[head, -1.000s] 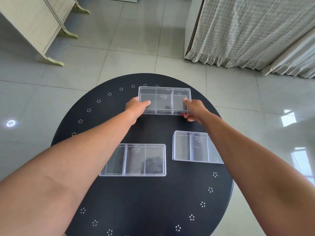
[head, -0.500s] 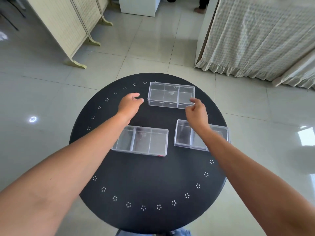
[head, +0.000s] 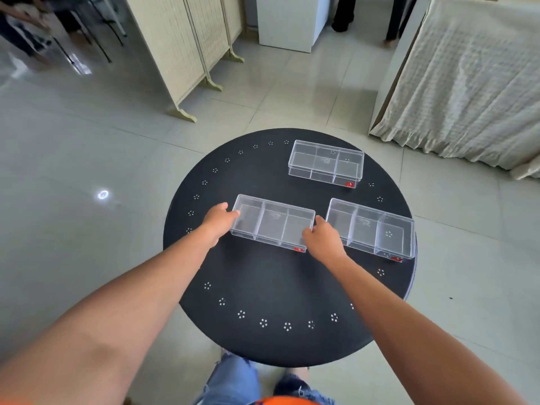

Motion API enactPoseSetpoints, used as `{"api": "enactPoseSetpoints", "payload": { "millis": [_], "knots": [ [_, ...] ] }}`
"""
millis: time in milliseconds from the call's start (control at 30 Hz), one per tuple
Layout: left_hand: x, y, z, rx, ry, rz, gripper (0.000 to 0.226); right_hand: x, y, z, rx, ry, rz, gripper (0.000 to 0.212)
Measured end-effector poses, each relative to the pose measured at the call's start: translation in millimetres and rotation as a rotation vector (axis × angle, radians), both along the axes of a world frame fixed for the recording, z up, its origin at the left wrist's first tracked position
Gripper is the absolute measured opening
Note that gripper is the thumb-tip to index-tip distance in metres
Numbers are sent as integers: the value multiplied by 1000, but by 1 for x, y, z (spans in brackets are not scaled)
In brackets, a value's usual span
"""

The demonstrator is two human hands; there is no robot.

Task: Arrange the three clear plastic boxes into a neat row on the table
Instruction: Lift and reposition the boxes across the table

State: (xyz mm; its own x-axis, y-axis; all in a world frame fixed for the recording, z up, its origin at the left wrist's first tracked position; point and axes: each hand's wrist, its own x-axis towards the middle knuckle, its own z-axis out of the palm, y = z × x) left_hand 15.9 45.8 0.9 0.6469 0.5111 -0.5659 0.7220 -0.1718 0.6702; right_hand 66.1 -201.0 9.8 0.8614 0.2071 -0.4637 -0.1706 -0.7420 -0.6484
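Clear plastic, three compartments each — that describes all three boxes on the round black table. Taking the tabletop as a clock face seen from the head camera, the far box sits toward one o'clock, near the rim and apart from the other two. The right box lies at about three o'clock, its outer end close to the table edge, with a small red label at its near corner. The left box lies near the centre, slightly toward ten o'clock, and also shows a red label at its near right corner.

Both hands are on the left box. The left hand clasps its short end on the nine o'clock side, thumb resting on the top edge. The right hand grips the opposite short end, fingers curled against the wall — it fills the narrow gap between this box and the right box. Whether the box is lifted or resting on the table cannot be told.

The two near boxes stand roughly side by side, long sides nearly in line, both slightly skewed. White flower-like dots ring the tabletop. Beyond the table are pale floor tiles, a folding screen at eleven o'clock, and a white draped cloth at two o'clock.
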Motion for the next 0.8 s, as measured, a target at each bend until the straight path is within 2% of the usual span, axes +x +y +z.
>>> {"api": "enactPoseSetpoints", "payload": {
  "millis": [67,100,400,800],
  "knots": [
    [-7,-1,-4,-31,-17,-12,29,-3,5,0,7,40,-27,10],
    [-10,-1,-5,-40,-40,-20,24,-4,7,-1,18,67,-54,11],
    [-33,23,-12,-28,-99,-3,40,-34,27,-13,133,82,-271,32],
    [-112,114,-18,22,-107,55,33,-102,111,-9,254,103,-279,42]
  ]
}}
